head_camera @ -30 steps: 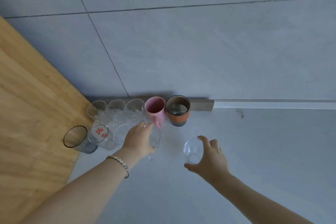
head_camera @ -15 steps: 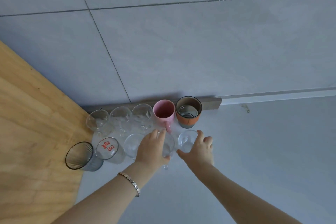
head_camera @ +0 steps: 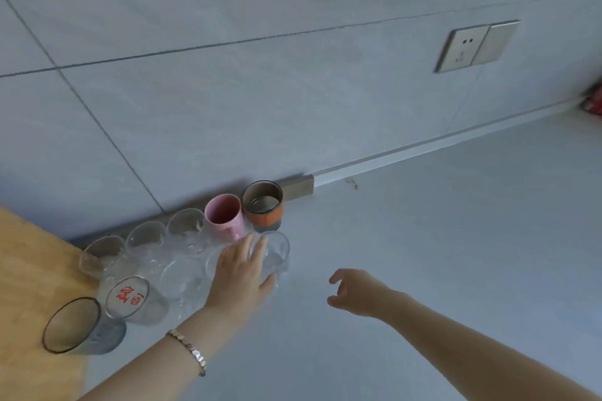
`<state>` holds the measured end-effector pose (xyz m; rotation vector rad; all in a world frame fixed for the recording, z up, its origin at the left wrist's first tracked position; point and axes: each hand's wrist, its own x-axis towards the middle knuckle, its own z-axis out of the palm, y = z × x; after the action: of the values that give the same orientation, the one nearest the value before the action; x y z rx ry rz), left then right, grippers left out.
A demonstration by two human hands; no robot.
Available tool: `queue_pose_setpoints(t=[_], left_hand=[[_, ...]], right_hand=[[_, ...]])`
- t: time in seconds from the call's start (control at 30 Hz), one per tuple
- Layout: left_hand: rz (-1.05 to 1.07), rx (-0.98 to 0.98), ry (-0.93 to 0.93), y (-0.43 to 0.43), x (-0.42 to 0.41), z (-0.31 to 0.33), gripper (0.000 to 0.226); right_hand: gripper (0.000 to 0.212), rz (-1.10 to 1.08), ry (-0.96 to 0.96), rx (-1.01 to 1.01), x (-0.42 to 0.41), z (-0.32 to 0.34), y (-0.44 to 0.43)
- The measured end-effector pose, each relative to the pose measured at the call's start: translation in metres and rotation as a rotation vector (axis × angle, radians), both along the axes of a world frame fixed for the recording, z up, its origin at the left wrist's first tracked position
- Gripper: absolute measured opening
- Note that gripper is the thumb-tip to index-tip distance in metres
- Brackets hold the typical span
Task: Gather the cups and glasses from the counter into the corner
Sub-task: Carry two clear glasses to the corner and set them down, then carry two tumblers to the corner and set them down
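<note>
The left hand [head_camera: 239,273] lies over the near side of a clear glass [head_camera: 275,251], fingers [head_camera: 257,246] stretched along its wall and thumb low at its base, so the glass is lightly clasped rather than lifted; it stands on the grey counter [head_camera: 423,238]. A bracelet [head_camera: 190,350] circles the left wrist, and the forearm runs down toward the bottom edge. The right hand [head_camera: 353,291] hovers just above the counter, well apart from the glass, fingers loosely curled and spread, holding nothing.

The clasped glass sits just in front of an orange cup [head_camera: 263,207] with a dark rim, and beside a pink mug [head_camera: 225,216]; both of those stand against the tiled wall [head_camera: 228,91]. Left of the mug a row of clear glasses [head_camera: 146,238] follows the foot of the wall into the corner, with more clear glasses crowded in front of them, partly hidden by the left hand. One tumbler [head_camera: 130,299] in the front row bears red characters on its base, too blurred to read. Next to it, nearest the camera, stands a grey-tinted glass [head_camera: 79,327], resting at the edge of a wooden panel [head_camera: 29,270] that closes the corner on the left.

On the wall to the right is a socket plate [head_camera: 475,45] with a blank switch panel joined to it. A red object [head_camera: 593,101] shows at the far right edge, too cut off to identify. A small dark mark [head_camera: 353,184] lies on the counter near the wall strip.
</note>
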<state>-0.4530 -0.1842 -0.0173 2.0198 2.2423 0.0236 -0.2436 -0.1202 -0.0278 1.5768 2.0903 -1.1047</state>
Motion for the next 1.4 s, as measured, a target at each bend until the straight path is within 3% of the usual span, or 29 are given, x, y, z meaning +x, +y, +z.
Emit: queue_pose_setpoints(t=[0.1,0.2,0.27,0.57,0.83,1.17,1.4], left_hand=[[-0.045,-0.208,-0.176,0.016,0.063,0.024,0.036],[-0.129,-0.489,-0.202,0.040,0.137,0.029,0.040],[-0.224,-0.557,-0.168,0.057,0.197,0.034,0.042],[-0.468,-0.535,-0.132,0.092,0.508,0.051,0.040],[-0.663,-0.483,-0.133,0.107,0.729,0.076,0.030],[-0.840,-0.506,0.008,0.164,0.899,0.041,0.031],[-0.902,-0.533,0.022,0.245,0.998,0.013,0.019]], right_hand=[[0.049,0.020,-0.134,-0.018,0.066,0.007,-0.001],[0.050,-0.035,-0.192,0.001,0.146,0.019,0.000],[0.050,-0.090,-0.220,0.012,0.208,0.028,0.001],[0.049,-0.290,-0.360,0.011,0.518,0.074,-0.029],[0.048,-0.660,-0.432,0.033,0.754,0.087,-0.082],[0.037,-1.206,-0.434,0.213,0.918,0.055,-0.099],[0.066,-1.469,-0.382,0.231,0.994,0.035,-0.023]])
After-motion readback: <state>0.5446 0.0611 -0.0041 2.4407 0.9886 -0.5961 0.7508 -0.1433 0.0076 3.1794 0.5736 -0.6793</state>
